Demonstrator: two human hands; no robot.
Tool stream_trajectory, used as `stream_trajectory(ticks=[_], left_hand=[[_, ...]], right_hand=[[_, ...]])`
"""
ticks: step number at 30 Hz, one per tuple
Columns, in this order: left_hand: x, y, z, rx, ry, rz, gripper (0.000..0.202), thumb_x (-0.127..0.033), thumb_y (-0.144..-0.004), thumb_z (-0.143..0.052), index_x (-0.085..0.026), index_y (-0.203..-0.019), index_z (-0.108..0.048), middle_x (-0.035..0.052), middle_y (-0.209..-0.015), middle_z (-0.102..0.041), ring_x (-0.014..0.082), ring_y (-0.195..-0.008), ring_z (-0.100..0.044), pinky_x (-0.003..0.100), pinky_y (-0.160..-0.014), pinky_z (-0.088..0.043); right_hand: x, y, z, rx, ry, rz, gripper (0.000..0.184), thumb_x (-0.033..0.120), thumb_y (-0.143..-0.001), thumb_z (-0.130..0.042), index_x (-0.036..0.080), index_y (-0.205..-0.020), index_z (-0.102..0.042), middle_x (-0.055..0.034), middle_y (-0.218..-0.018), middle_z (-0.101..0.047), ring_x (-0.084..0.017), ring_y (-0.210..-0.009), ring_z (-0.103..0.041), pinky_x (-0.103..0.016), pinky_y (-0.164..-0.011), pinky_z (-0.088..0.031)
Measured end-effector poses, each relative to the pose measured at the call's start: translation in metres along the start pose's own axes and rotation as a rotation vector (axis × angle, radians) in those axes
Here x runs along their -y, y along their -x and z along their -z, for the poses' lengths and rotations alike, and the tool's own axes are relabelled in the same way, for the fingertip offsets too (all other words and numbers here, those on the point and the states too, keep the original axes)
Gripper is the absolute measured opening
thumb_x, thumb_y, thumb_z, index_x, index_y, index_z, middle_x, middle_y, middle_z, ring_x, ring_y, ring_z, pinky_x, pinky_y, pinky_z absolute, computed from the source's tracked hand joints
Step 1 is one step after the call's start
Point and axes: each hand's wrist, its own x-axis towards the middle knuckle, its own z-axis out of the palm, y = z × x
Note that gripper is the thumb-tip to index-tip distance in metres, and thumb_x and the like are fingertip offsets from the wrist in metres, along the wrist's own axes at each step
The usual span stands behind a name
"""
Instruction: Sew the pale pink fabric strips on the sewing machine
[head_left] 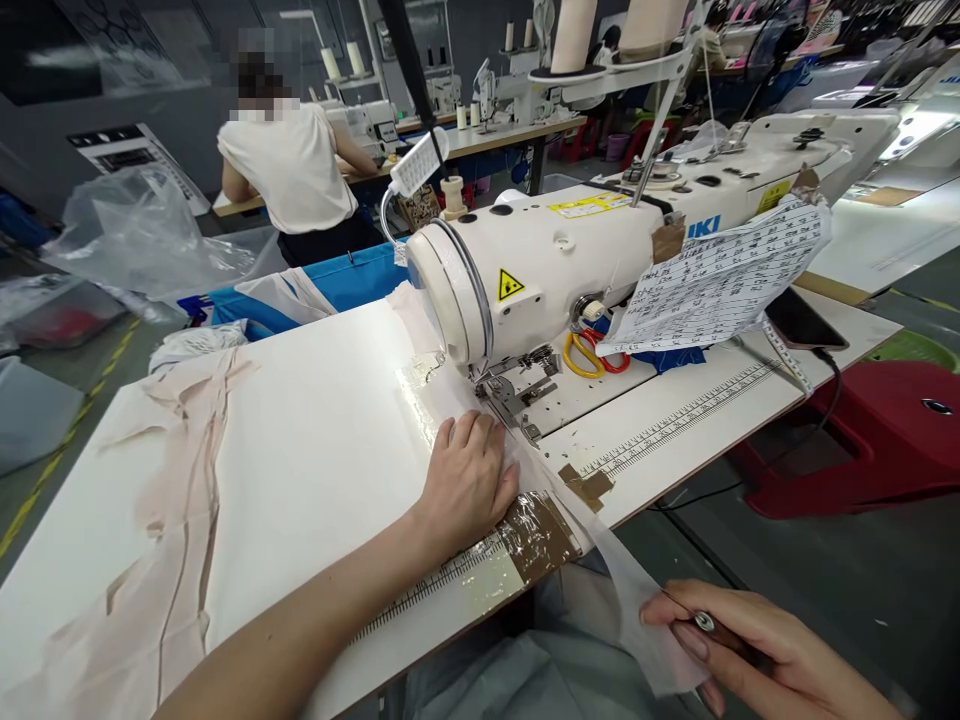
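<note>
At the presser foot (517,400), 1 left hand (466,485) lies palm down, its 4 fingers close together and pressing on 1 sheer fabric strip (626,560). The strip passes beneath these fingers, then past the table (315,430) edge to 1 right hand (765,635), where its loose end lies at the index fingertip and thumb. The right fingers are curled around 1 brown-handled tool (739,645); cannot tell whether they pinch the strip as well. Tool tip not clear; the strip's portion under the left palm is hidden.

Beyond the fingers: 1 white sewing machine (540,260); 1 pair of scissors (585,374), yellow and red handles showing, blades hidden; 1 printed sheet (720,270); 1 phone (806,318). 2 ruler strips on the table, the nearer partly covered by the left forearm. Pale pink fabric (184,500) at far left; number of pieces unclear.

Farther out: 1 red stool (862,440), cut off at right; 2 large thread cones, cut off at top; 1 co-worker (289,170) in white, back turned.
</note>
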Motion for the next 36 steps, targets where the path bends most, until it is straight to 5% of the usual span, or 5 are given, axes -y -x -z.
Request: stream_trajectory(ticks=[6, 12, 21, 26, 36], left_hand=[[-0.002, -0.002, 0.001, -0.003, 0.000, 0.012, 0.043, -0.037, -0.095, -0.040, -0.009, -0.125, -0.055, 0.0172, -0.126, -0.057, 0.0323, -0.122, -0.045, 0.050, -0.103, -0.038], [-0.001, -0.003, 0.000, -0.017, -0.004, 0.011, 0.039, -0.032, -0.095, -0.039, -0.011, -0.124, -0.056, 0.0168, -0.125, -0.058, 0.0321, -0.122, -0.046, 0.051, -0.102, -0.038], [0.005, -0.008, 0.000, -0.004, -0.043, 0.073, 0.037, -0.020, -0.097, -0.031, -0.010, -0.119, -0.059, 0.0132, -0.100, -0.059, 0.0251, -0.092, -0.050, 0.043, -0.083, -0.046], [0.009, -0.007, 0.000, -0.001, -0.084, 0.056, 0.036, -0.009, -0.094, -0.032, -0.010, -0.119, -0.059, 0.0144, -0.104, -0.060, 0.0261, -0.096, -0.050, 0.042, -0.082, -0.047], [0.014, -0.007, -0.001, -0.014, -0.082, 0.048, 0.037, -0.018, -0.093, -0.041, -0.008, -0.125, -0.057, 0.0155, -0.113, -0.060, 0.0292, -0.105, -0.050, 0.044, -0.089, -0.045]], right_hand=[[0.002, -0.014, 0.001, 0.108, 0.008, 0.036, 0.031, 0.050, -0.085, -0.065, 0.025, -0.097, -0.078, -0.0089, -0.090, -0.072, -0.018, -0.053, -0.062, -0.029, -0.052, -0.056], [0.009, -0.024, -0.006, 0.127, 0.021, 0.104, 0.028, 0.046, -0.090, -0.060, 0.024, -0.096, -0.075, -0.0035, -0.074, -0.067, -0.015, -0.049, -0.060, -0.026, -0.050, -0.052], [0.010, -0.029, -0.041, -0.010, -0.421, -0.093, 0.038, 0.055, -0.081, -0.070, 0.023, -0.102, -0.070, -0.0018, -0.087, -0.064, -0.015, -0.056, -0.061, -0.029, -0.058, -0.052], [0.003, -0.020, -0.067, -0.042, -0.800, -0.313, 0.040, 0.050, -0.076, -0.077, 0.019, -0.100, -0.069, 0.0019, -0.063, -0.060, -0.015, -0.055, -0.059, -0.027, -0.057, -0.048], [0.007, -0.024, -0.071, -0.003, -0.798, -0.298, 0.039, 0.049, -0.076, -0.078, 0.019, -0.097, -0.066, 0.0007, -0.069, -0.065, -0.013, -0.055, -0.060, -0.027, -0.062, -0.047]])
